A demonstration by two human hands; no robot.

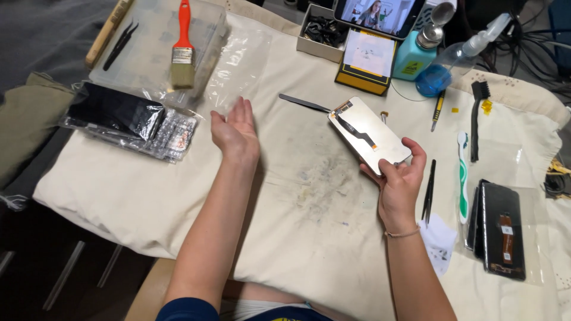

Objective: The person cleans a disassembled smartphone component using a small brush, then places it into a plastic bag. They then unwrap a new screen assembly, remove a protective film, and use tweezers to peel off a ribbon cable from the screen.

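My right hand (pixel 398 178) grips the near end of a phone screen panel (pixel 366 132), silvery back side up, with a black flex cable running across it. The panel tilts up off the cream cloth (pixel 309 196). My left hand (pixel 234 132) hovers open over the cloth, palm turned inward, fingers together and holding nothing. A thin grey metal pry tool (pixel 303 103) lies on the cloth just beyond the panel. Black tweezers (pixel 429 191) lie right beside my right hand.
A red-handled paintbrush (pixel 183 50) rests on a clear plastic box (pixel 148 65) at far left, bagged phone parts (pixel 128 119) below it. A toothbrush (pixel 463 178), black brush (pixel 476 119), another dark phone part (pixel 502 229), blue liquid bottles (pixel 443 65), a yellow box (pixel 367 59) and a propped phone (pixel 377 15) crowd the right and back.
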